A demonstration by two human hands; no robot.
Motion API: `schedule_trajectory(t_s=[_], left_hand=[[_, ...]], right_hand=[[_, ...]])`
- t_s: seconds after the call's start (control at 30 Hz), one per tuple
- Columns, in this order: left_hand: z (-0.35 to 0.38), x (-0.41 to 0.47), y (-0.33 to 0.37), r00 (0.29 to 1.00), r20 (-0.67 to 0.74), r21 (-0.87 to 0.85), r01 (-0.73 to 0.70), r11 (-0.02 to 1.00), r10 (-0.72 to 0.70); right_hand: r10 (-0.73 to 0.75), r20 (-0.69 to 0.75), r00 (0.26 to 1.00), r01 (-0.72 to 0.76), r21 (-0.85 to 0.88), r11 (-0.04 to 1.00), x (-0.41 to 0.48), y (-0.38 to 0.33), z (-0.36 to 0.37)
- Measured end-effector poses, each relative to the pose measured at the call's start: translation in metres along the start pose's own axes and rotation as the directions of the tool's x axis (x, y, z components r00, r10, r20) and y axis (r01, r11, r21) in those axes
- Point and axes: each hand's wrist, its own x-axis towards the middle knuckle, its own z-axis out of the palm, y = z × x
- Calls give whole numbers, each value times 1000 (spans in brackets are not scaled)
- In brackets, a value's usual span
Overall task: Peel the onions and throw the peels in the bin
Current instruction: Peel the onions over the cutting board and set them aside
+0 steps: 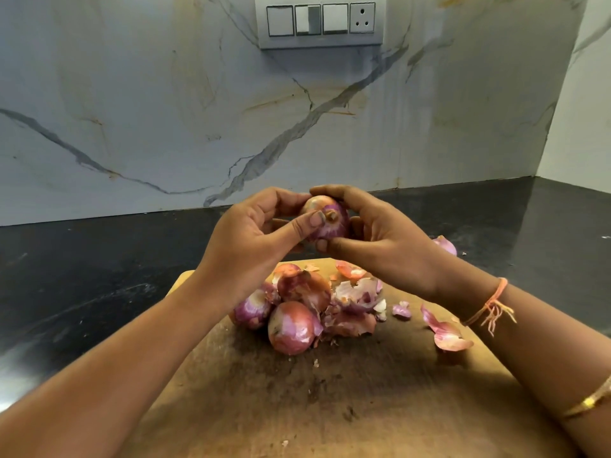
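— Above the board's (pixel 363 408) far edge, what is held?

— One onion (pixel 325 219), lifted clear of the board. Right hand (pixel 380 233) cups it, fingers curled round its far side, thumb beneath. Left hand (pixel 251 236) has fingers curled behind it, thumb tip set against the dry stub that faces the camera.

— How should it handle?

— Light, firm and round, by its look. The papery skin is probably brittle and tears in flakes; the purple layer beneath is likely slick. The stub end seems the best place to start a strip, with the other hand bracing the body.

— Where is the rest?

— Onions (pixel 291 327) sit piled on the board's far middle, some part-skinned and tangled with loose skins. Peels (pixel 446 332) lie toward the board's right edge. One piece (pixel 444 244) lies off the board, past its far right corner, on the counter (pixel 82 276).

— Room to move?

— Counter runs left, right and beyond the board to the wall (pixel 165 110). Both hands hang over the pile, so falling skins should land on the board. Round onions could roll toward the board's edges if nudged. No bin shows, so the carry route cannot be judged.
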Motion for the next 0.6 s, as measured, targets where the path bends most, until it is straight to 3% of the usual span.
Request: schedule_trajectory(t_s=[0.17, 0.37, 0.6], left_hand=[[2, 0, 2, 993, -62, 58, -101, 993, 104], [3, -1, 2, 995, -59, 93, -71, 993, 76], [1, 4, -3, 987, -153, 89, -34, 995, 47]], right_hand=[[-8, 0, 1000, 8, 8, 1000, 1, 2, -1], [-16, -12, 1000, 16, -57, 998, 0, -2, -2], [40, 24, 999, -41, 46, 998, -3, -9, -7]])
